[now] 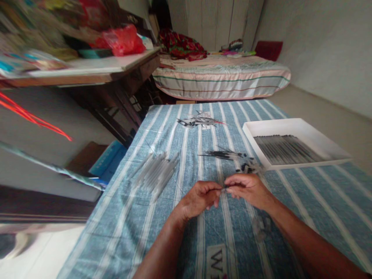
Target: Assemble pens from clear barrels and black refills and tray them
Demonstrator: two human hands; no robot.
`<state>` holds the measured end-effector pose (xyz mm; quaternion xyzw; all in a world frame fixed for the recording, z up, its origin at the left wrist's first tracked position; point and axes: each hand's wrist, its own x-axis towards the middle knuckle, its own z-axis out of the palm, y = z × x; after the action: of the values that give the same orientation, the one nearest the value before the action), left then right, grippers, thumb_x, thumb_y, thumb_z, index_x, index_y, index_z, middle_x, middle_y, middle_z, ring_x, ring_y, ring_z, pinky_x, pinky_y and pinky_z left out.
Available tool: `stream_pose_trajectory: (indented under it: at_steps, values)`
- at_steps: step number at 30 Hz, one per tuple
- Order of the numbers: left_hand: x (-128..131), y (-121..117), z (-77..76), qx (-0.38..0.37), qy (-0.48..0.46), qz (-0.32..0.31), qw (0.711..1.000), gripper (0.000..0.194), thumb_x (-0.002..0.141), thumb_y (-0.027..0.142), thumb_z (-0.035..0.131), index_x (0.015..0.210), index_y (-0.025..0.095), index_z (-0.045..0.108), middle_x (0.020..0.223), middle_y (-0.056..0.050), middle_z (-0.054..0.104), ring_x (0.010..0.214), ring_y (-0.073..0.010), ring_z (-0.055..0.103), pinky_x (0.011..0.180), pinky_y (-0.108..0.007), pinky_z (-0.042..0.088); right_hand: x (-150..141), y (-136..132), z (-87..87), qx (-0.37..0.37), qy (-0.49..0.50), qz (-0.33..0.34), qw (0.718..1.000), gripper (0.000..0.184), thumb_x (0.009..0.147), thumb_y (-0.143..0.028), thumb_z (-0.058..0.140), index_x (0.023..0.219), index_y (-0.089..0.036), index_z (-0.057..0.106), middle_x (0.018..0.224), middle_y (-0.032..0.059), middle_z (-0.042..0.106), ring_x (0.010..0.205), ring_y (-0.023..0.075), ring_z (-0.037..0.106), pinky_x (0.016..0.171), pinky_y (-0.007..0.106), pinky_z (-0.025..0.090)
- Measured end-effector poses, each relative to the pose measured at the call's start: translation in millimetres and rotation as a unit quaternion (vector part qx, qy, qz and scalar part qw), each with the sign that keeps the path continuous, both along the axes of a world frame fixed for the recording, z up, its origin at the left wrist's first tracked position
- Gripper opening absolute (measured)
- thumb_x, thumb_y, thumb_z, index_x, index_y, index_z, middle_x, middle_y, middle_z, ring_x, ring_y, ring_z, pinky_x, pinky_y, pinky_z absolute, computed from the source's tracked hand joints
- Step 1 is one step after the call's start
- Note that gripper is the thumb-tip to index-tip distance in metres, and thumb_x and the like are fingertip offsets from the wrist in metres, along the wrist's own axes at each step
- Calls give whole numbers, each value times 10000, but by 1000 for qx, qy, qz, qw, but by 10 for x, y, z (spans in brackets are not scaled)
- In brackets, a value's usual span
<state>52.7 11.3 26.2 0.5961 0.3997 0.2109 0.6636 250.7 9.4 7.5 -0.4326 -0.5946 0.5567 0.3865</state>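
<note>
Over the middle of the striped cloth, my left hand (200, 198) and my right hand (249, 190) meet fingertip to fingertip. Both pinch a small, thin pen part (223, 189); most of it is hidden by the fingers. Just beyond my right hand lies a pile of small black and clear pen caps (250, 167), with a bunch of thin dark pen refills (221, 154) beside it. To the left of my left hand, several translucent pen barrels (157, 174) lie side by side. A white box (308, 167) at the right holds rows of grey pens (286, 149).
Farther back on the blue striped tablecloth (192, 145) lies another heap of thin dark pieces (200, 121). Small clear pieces (261, 226) lie under my right forearm. A side table (110, 69) with a red plastic bag (124, 40) stands left; a bed (221, 79) is behind.
</note>
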Motion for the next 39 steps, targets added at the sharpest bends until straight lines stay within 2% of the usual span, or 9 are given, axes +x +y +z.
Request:
stream_pose_trajectory:
  at_steps: [6, 10, 15, 21, 26, 31, 33, 36, 39]
  values:
    - [5, 4, 20, 13, 31, -21, 999, 218, 839, 278, 475, 839, 126, 631, 591, 31, 534, 447, -48, 369, 437, -190, 277, 64, 24, 6, 56, -96, 43, 993, 101, 759, -267, 611, 755, -174, 652, 540, -27, 591, 482, 93, 542, 489, 195, 433]
    - [5, 2, 13, 13, 44, -22, 999, 215, 827, 283, 482, 818, 131, 633, 576, 33, 539, 436, -52, 369, 432, -196, 275, 66, 16, -1, 51, -96, 62, 992, 106, 775, -268, 587, 740, -175, 622, 587, -15, 619, 481, 94, 556, 477, 192, 444]
    - [-9, 1, 14, -7, 13, -25, 1000, 266, 837, 336, 484, 854, 120, 638, 572, 26, 530, 428, -48, 349, 424, -195, 249, 45, -13, 36, 97, -99, 48, 989, 89, 792, -237, 561, 773, -175, 622, 580, -7, 633, 519, 108, 592, 527, 202, 470]
    - [-7, -1, 38, 12, 36, -25, 999, 229, 826, 305, 489, 817, 133, 641, 579, 30, 538, 435, -52, 360, 434, -198, 262, 21, -4, 59, 94, -137, 61, 984, 181, 808, -304, 553, 698, -168, 601, 536, -14, 600, 472, 97, 566, 482, 189, 444]
    - [22, -14, 57, 28, 52, -31, 998, 216, 825, 270, 471, 805, 141, 643, 587, 35, 537, 455, -55, 370, 467, -204, 288, 31, -12, 74, 37, -185, 79, 979, 389, 863, -390, 460, 546, -171, 514, 461, -25, 521, 392, 73, 491, 410, 179, 372]
    - [28, -16, 69, 31, 56, -19, 998, 207, 824, 263, 473, 772, 140, 631, 585, 34, 534, 467, -59, 374, 478, -206, 291, 42, -19, 72, 4, -96, 71, 993, 182, 783, -350, 579, 847, -179, 570, 644, -29, 589, 510, 89, 554, 494, 191, 446]
    - [26, -14, 77, 34, 61, -22, 997, 210, 827, 255, 467, 771, 137, 632, 588, 32, 533, 467, -59, 374, 477, -206, 291, 32, -22, 82, 16, -109, 77, 991, 175, 805, -348, 548, 766, -178, 557, 614, -29, 579, 496, 86, 547, 487, 190, 437]
    - [22, -9, 82, 38, 63, -29, 997, 220, 836, 253, 456, 812, 135, 640, 595, 28, 537, 469, -60, 375, 475, -204, 292, 12, -31, 99, 22, -171, 71, 982, 347, 861, -392, 455, 598, -173, 511, 518, -23, 544, 419, 76, 502, 427, 186, 381]
    - [22, -6, 78, 39, 63, -30, 997, 212, 835, 249, 459, 810, 138, 638, 598, 28, 541, 474, -59, 377, 477, -201, 296, 0, -43, 106, 6, -157, 62, 986, 280, 840, -401, 489, 689, -174, 553, 546, -29, 560, 423, 76, 504, 421, 182, 383]
